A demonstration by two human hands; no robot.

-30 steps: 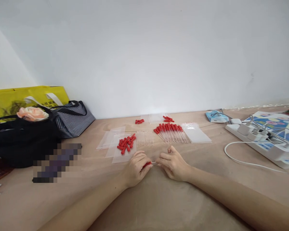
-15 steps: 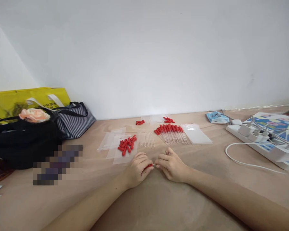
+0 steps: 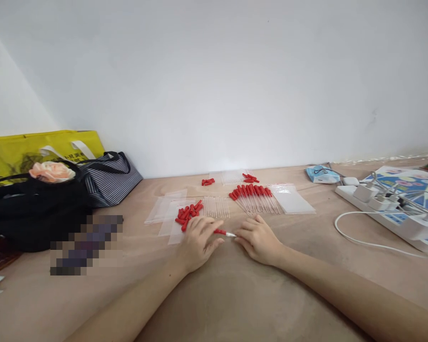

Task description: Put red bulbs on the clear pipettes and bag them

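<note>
Three bags [image 3: 35, 190], one power strip [image 3: 395, 213], one face mask [image 3: 321, 174], two hands [image 3: 199, 242].

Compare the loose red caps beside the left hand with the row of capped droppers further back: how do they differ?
The red caps lie jumbled on a clear bag; the droppers lie side by side in a row. The caps stand alone; the droppers each carry a clear tube. Both rest on the table.
</note>
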